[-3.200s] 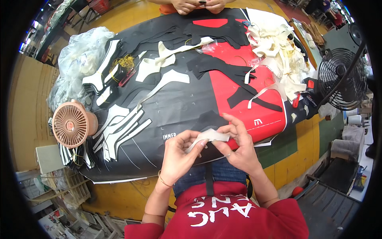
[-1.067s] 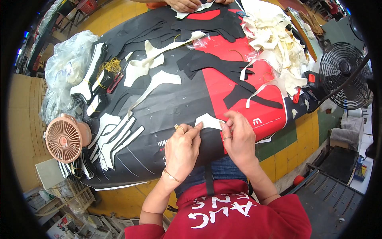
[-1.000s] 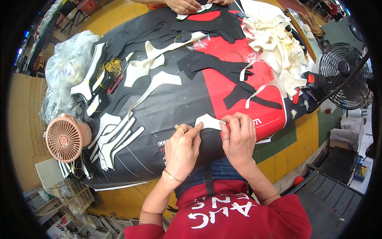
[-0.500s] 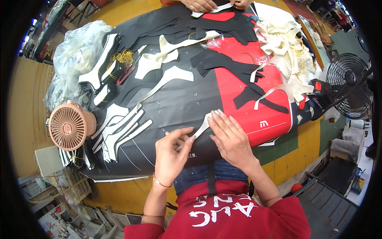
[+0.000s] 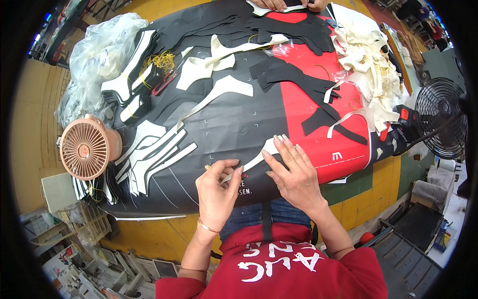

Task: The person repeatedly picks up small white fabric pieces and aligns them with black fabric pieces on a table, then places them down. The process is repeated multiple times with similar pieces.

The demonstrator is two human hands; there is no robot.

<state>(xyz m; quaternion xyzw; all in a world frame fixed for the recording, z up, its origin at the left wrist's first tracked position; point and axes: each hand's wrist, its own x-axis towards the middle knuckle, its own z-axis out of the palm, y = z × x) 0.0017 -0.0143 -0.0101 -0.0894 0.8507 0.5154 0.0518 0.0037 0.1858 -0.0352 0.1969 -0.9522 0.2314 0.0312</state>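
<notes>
A curved white fabric strip [image 5: 255, 160] lies across the black part of the table cover near its front edge. Its narrow left end is pinched between the thumb and fingers of my left hand [image 5: 219, 184]. My right hand [image 5: 295, 174] rests flat on the wide right end, fingers stretched out and covering part of it. To the left, several white pieces with dark edges [image 5: 149, 154] lie fanned out. Beyond my hands is a longer white fabric piece [image 5: 226, 88], and to the right of it black cut pieces [image 5: 294, 79] overlap.
A pink fan [image 5: 87, 148] stands at the left, below clear plastic bags [image 5: 107, 55]. Cream fabric scraps [image 5: 368, 65] are heaped at the far right, near a black fan [image 5: 440, 104]. Another person's hands [image 5: 289, 5] hold a white piece at the far edge.
The view has shifted slightly, so the table contents appear moved. My left hand still pinches the strip's narrow end, and my right hand stays flat on the wide end, a little more of which shows.
</notes>
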